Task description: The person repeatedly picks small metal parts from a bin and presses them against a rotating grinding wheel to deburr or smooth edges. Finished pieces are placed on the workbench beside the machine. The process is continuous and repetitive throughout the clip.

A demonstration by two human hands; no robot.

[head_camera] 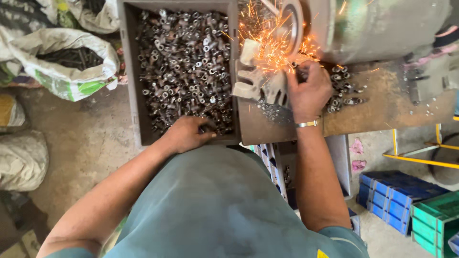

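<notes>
Our right hand (308,91), fingers pinched on a small part, meets the grinding wheel (287,24); left hand (189,134) fingers curl into the crate (128,71) of metal parts (184,62)—we press lightly, steadily.

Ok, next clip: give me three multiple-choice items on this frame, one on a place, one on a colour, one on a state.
1. Where is the left hand?
A. in the bin of metal parts
B. on the blue crate
C. inside the white sack

2. What colour are the sparks?
A. blue
B. orange
C. green

3. What is the state of the grinding wheel?
A. covered with a cloth
B. lying on the floor
C. throwing sparks

Answers:
1. A: the left hand rests on the parts at the near edge of the bin.
2. B: the sparks glow orange above the right hand.
3. C: sparks fly from the wheel where the right hand is held up to it.
</notes>
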